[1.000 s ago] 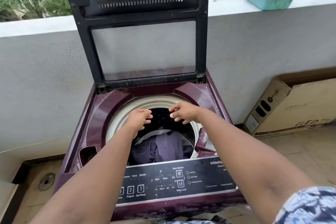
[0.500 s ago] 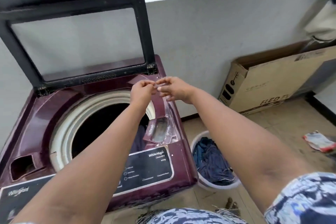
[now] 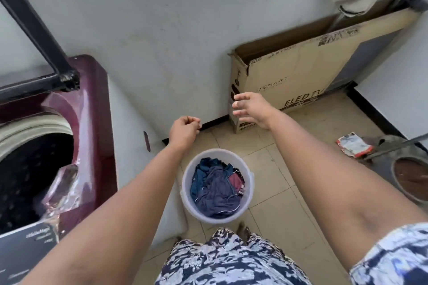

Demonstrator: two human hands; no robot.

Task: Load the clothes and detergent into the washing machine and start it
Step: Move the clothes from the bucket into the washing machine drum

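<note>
A white bucket (image 3: 249, 183) stands on the tiled floor just right of the maroon top-loading washing machine (image 3: 95, 104). Dark blue and maroon clothes (image 3: 215, 190) fill the bucket. The machine's lid (image 3: 34, 28) is raised and its drum (image 3: 25, 169) is open, dark cloth barely visible inside. My left hand (image 3: 184, 132) hovers above the bucket with its fingers curled and nothing in it. My right hand (image 3: 251, 109) is further right and higher, fingers spread and empty. Both hands are clear of the clothes.
A flat cardboard TV box (image 3: 298, 74) leans on the wall at the right. A torn packet (image 3: 353, 144) lies on the floor beside a round dark basin (image 3: 410, 176). A grey wall closes off the back.
My view swung right from the drum to the floor. Both hands left the drum opening and now hang over the bucket; the right hand's fingers have spread.
</note>
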